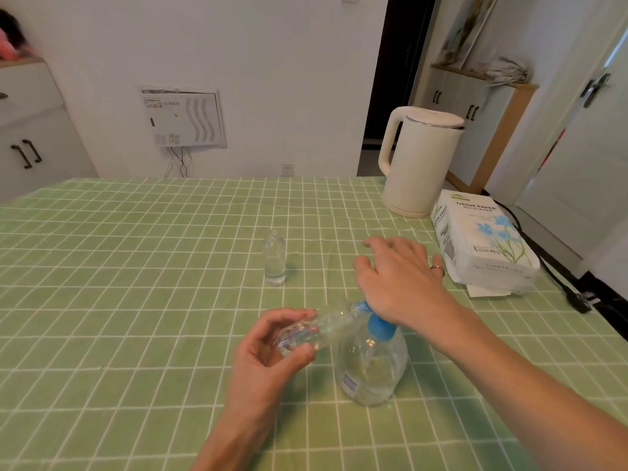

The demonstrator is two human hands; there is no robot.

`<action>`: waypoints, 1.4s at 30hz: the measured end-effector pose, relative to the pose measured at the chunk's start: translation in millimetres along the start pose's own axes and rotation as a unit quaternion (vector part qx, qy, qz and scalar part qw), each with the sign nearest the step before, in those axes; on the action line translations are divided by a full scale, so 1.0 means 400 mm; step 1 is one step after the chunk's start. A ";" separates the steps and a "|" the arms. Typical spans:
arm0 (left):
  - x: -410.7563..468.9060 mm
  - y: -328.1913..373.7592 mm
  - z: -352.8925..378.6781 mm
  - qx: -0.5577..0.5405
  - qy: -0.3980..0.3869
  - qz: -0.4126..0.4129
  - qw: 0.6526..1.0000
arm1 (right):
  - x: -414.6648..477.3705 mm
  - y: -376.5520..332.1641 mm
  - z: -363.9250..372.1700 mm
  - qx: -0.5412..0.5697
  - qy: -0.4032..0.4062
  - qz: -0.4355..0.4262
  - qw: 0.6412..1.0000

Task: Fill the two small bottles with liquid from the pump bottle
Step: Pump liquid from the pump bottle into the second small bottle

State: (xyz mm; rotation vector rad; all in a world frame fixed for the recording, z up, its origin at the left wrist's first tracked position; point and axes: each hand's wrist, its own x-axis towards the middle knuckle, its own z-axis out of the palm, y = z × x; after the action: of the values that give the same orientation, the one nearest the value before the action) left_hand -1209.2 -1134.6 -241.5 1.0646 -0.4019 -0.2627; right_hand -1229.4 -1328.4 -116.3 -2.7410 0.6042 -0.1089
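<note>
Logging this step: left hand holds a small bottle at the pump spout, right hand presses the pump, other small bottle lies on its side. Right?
Not quite: the head view shows the other small bottle standing upright. Otherwise right: left hand holds a small bottle at the spout; right hand presses the pump.

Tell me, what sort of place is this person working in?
Most likely a home, in a dining or kitchen corner. The green checked tablecloth bears an electric kettle and a pack of tissue paper, and white cabinets with dark handles stand along the wall.
</note>
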 end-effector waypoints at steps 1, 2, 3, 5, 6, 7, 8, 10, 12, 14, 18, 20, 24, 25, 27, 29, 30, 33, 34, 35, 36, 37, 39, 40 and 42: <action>0.000 -0.002 -0.001 0.002 0.000 0.001 1.000 | 0.000 0.000 -0.002 -0.004 0.008 -0.004 1.000; -0.001 -0.003 -0.001 0.002 0.000 0.001 1.000 | 0.001 0.000 -0.002 -0.006 0.010 -0.006 1.000; -0.001 -0.002 -0.001 -0.001 0.001 0.001 1.000 | 0.001 0.001 0.000 -0.005 0.004 -0.004 1.000; -0.001 0.000 0.000 -0.005 0.004 0.002 1.000 | 0.003 0.002 0.006 0.005 -0.015 0.010 1.000; 0.000 0.000 0.000 -0.006 0.006 0.003 1.000 | 0.005 0.003 0.010 0.011 -0.023 0.017 1.000; 0.000 0.001 -0.001 -0.005 0.007 0.001 1.000 | 0.005 0.003 0.015 0.015 -0.031 0.022 0.999; -0.001 0.001 0.000 -0.004 0.008 -0.001 1.000 | 0.005 0.003 0.020 0.016 -0.037 0.025 0.999; -0.002 0.003 0.000 -0.003 0.008 0.000 1.000 | 0.005 0.002 0.025 0.017 -0.042 0.026 0.999; -0.003 0.007 0.004 -0.005 0.010 0.001 1.000 | 0.006 0.001 0.024 0.016 -0.036 0.024 0.999; -0.002 0.009 0.005 -0.002 0.009 -0.001 1.000 | 0.006 0.000 0.017 0.012 -0.025 0.021 0.999; -0.003 0.009 0.006 0.004 0.010 -0.006 1.000 | 0.007 -0.004 0.005 -0.010 0.008 -0.001 1.000; -0.004 0.009 0.006 -0.001 0.010 -0.006 1.000 | 0.007 -0.005 0.006 -0.009 0.006 -0.002 1.000; -0.002 0.010 0.008 -0.010 0.011 -0.005 1.000 | 0.007 0.001 0.018 0.008 -0.024 0.019 0.999; -0.003 0.009 0.008 -0.010 0.011 -0.006 1.000 | 0.005 0.003 0.022 0.008 -0.031 0.022 0.999; -0.003 0.008 0.007 -0.009 0.009 -0.004 1.000 | 0.004 0.003 0.025 0.012 -0.037 0.024 0.999; -0.004 0.009 0.007 -0.003 0.011 -0.002 1.000 | 0.004 0.001 0.024 0.013 -0.030 0.024 0.999; -0.003 0.009 0.007 0.002 0.012 -0.001 1.000 | 0.004 -0.001 0.021 0.012 -0.025 0.023 0.999; -0.001 0.007 0.008 0.005 0.009 0.000 1.000 | 0.003 -0.004 0.010 0.003 -0.006 0.012 1.000; -0.001 0.007 0.009 0.005 0.009 0.000 1.000 | 0.004 -0.004 0.007 -0.005 0.002 0.005 1.000; -0.002 0.009 0.009 0.005 0.010 -0.001 1.000 | 0.004 -0.004 0.004 -0.012 0.009 -0.001 1.000; -0.002 0.010 0.011 0.004 0.012 -0.002 1.000 | 0.005 -0.004 0.003 -0.014 0.011 -0.004 1.000; -0.002 0.012 0.013 0.001 0.012 -0.003 1.000 | 0.005 -0.003 0.004 -0.011 0.006 -0.003 1.000; -0.003 0.015 0.015 -0.005 0.013 -0.004 1.000 | 0.008 -0.001 0.008 0.004 -0.015 0.013 1.000; -0.002 0.014 0.016 -0.005 0.014 -0.005 1.000 | 0.009 0.000 0.011 0.008 -0.026 0.023 0.999; -0.003 0.008 0.011 -0.005 0.017 -0.007 1.000 | 0.008 0.002 0.020 0.008 -0.048 0.031 0.998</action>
State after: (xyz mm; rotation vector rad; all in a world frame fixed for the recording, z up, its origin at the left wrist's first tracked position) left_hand -1212.1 -1136.1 -236.9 1.0615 -0.3622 -0.2593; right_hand -1225.5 -1327.9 -124.2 -2.6913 0.6576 0.0323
